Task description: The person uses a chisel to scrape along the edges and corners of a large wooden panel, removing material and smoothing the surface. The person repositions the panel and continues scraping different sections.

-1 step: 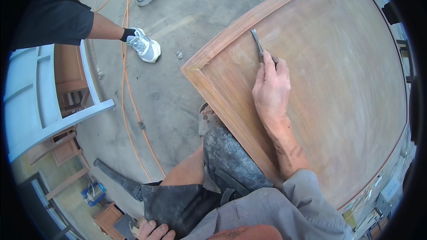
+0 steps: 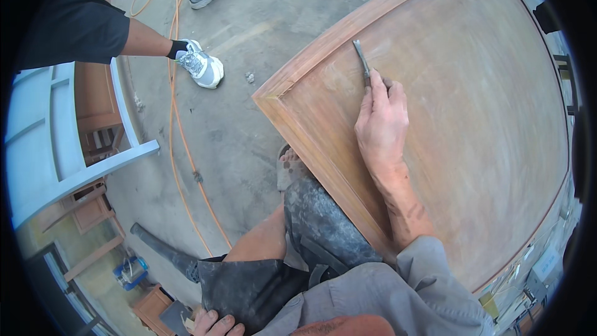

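Note:
My right hand (image 2: 382, 115) is closed around the dark handle of a narrow metal chisel (image 2: 361, 57). Its slightly flared tip points away from me, close to the inner edge of the raised frame on a large wooden panel (image 2: 472, 130). The panel is reddish-brown with pale, cloudy patches, and my right forearm stretches across it. At the lower edge, my left hand (image 2: 217, 323) is only partly in view. Its fingers lie against my black shorts, with nothing visible in them; the palm is out of sight.
Another person's legs in grey-white sneakers (image 2: 200, 65) stand at the upper left. Orange hoses (image 2: 176, 112) run over the concrete floor. A pale blue-white frame (image 2: 106, 162) and brown wooden pieces (image 2: 151, 308) stand at the left. A blue item (image 2: 130, 272) lies near them.
My right hand and the chisel have shifted very slightly to the right over the panel. The grip is the same, and my left hand stays in place.

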Available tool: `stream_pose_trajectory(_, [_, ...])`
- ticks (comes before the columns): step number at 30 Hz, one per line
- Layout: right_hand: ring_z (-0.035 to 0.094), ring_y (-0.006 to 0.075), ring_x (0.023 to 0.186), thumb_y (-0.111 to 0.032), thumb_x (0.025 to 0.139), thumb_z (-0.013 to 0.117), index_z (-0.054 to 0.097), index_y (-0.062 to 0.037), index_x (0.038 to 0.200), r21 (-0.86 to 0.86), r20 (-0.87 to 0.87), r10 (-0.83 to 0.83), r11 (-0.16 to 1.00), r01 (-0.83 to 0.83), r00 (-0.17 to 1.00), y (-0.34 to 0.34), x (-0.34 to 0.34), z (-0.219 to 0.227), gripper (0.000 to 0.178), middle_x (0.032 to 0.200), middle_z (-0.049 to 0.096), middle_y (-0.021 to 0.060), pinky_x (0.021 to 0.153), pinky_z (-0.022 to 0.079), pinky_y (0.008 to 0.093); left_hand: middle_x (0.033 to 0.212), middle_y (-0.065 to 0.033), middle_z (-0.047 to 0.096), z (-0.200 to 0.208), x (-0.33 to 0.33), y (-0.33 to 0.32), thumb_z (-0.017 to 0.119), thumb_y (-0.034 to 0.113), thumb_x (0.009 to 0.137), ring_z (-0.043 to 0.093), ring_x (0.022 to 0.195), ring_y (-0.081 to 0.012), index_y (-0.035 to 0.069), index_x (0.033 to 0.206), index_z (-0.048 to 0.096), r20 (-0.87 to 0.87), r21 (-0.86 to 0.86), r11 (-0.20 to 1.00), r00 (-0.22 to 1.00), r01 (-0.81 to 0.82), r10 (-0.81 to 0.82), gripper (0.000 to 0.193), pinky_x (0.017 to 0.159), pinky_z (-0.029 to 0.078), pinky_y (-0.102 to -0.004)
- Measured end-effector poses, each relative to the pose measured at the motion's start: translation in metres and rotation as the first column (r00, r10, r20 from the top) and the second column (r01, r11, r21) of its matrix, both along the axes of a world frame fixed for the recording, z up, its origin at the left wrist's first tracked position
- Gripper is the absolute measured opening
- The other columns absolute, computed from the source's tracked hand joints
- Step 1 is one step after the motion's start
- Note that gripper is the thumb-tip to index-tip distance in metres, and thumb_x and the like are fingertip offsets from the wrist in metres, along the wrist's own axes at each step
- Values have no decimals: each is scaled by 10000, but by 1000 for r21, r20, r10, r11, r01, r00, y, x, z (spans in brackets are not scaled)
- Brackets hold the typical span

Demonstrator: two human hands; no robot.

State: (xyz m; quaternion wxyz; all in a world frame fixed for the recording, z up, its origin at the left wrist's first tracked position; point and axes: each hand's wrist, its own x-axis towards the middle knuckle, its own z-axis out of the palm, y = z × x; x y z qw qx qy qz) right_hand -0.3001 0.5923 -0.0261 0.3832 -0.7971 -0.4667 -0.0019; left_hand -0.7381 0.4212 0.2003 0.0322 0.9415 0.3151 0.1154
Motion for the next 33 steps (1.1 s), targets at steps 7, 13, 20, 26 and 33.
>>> stream_pose_trajectory(7, [648,390,970,18,919,643,656,18,1300,-45,100,3,999,2,995,8,11,3,381,1083,624,198,751,596,465,1397,-156,639,18,26,6,669,382,956,487,1400,-423,130,1305,700,1,-17,1000,1000,-2,2,431,942,536,-596])
stream_pose_trajectory(13, [650,377,974,20,895,640,665,7,1296,-38,79,9,999,-6,997,6,-8,4,402,1083,614,182,697,609,444,1200,-131,686,-16,-64,-19,648,409,922,634,1182,-412,151,1124,699,49,161,986,998,38,-46,331,989,527,-585])
stream_pose_trajectory(20, [642,332,948,9,889,657,670,31,1298,-39,12,91,995,-90,996,-8,-40,5,410,1094,616,153,698,608,418,1220,-142,682,3,-33,-16,648,422,915,621,1235,-421,144,1152,700,7,67,998,1000,-3,2,369,1028,514,-584])
stream_pose_trajectory(26, [649,348,939,20,917,633,678,5,1285,-18,-93,208,977,-210,974,-17,-40,9,370,1076,622,169,726,599,436,1234,-159,675,9,-8,-8,642,408,915,609,1244,-427,120,1150,702,-30,-44,998,999,-45,44,377,1050,499,-583])
stream_pose_trajectory(33, [666,403,932,0,950,641,686,26,1256,43,-73,-77,996,80,994,10,62,4,310,1046,642,228,779,564,482,1166,-164,688,-10,4,3,642,357,885,619,1202,-412,107,1075,697,18,97,995,1000,-21,19,318,1060,487,-578])
